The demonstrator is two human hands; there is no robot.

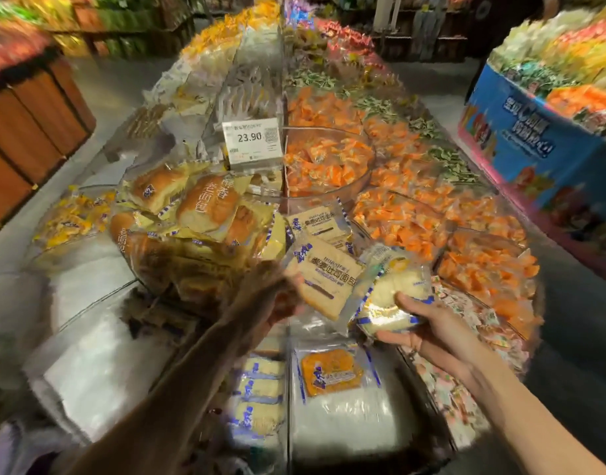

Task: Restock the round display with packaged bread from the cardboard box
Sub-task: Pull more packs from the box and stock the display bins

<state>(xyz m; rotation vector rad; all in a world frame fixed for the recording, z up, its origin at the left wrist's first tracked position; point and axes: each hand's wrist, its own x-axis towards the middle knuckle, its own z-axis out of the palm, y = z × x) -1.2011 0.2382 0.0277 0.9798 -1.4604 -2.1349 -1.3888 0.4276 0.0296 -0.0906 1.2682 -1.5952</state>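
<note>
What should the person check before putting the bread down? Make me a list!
1. The left hand holds the toast packet: ok, though blurred.
2. The right hand holds the pale bun packet: ok, thumb on top.
3. A matching packet lies in the display just beyond: ok.
4. Room in the near compartment beside the orange packet: ok, white bottom shows.
5. The price tag fits this bread: cannot tell.
6. The cardboard box is within reach: cannot tell, it is not in view.
</note>
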